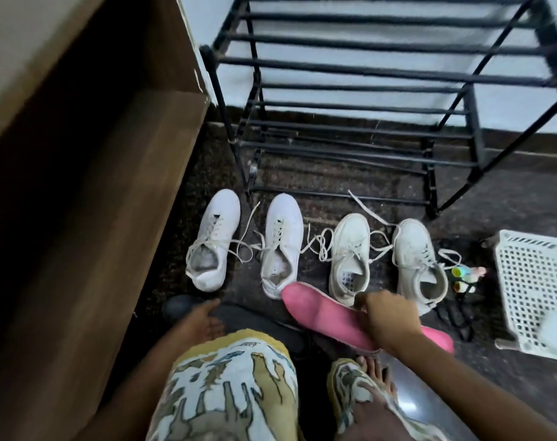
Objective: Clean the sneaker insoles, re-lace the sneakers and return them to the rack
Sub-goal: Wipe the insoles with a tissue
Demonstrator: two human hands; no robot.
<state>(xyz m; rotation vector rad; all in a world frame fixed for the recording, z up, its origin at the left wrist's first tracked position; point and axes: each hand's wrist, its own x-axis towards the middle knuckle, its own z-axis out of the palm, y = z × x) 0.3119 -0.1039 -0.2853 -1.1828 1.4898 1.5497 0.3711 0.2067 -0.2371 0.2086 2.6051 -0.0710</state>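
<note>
Patterned shorts (232,386) covered the person's knees at the bottom of the view, with a bare foot (373,369) showing just beyond the right knee. Past the left knee, the left hand (204,319) hung palm-up with its fingers loosely spread and nothing in them, above a dark flat shape (255,319) on the floor; what that shape was could not be told. The right hand (385,323) curled its fingers over the edge of a pink insole (318,313) and gripped it near the middle, holding it slantwise above the floor, one end near the heel of the second sneaker and the other end towards the right.

Beyond the hands, four white sneakers stood in a row, toes pointing away: the first sneaker (213,240), the second sneaker (282,243), the third sneaker (348,259) and the fourth sneaker (418,262). Loose laces (318,249) trailed untied between them on the dark floor. Just right of the fourth sneaker lay some small colourful containers (464,275), and further right a white perforated basket (525,275). A wooden cabinet (96,186) filled the left side. Behind the sneakers stood the black metal rack (366,71) against the pale wall.
</note>
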